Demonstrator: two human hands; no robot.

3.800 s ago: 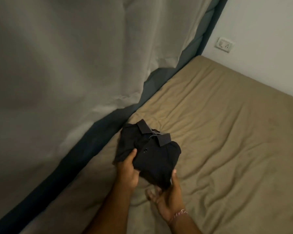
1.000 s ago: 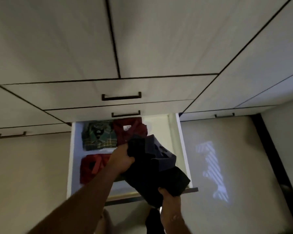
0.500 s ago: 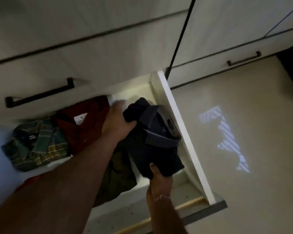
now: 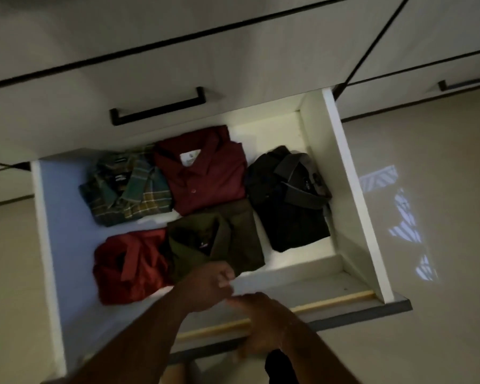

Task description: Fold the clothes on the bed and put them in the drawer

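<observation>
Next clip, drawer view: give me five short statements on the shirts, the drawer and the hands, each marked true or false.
1. The black shirt lies in the drawer with no hand on it. True.
2. The drawer is pushed shut. False: it stands pulled out, its contents in view.
3. The maroon shirt lies between the plaid shirt and the black shirt. True.
4. The left hand holds the black shirt. False: it is near the drawer's front edge, beside the olive shirt, holding no shirt.
5. The drawer holds three shirts. False: five, counting the red shirt.
</observation>
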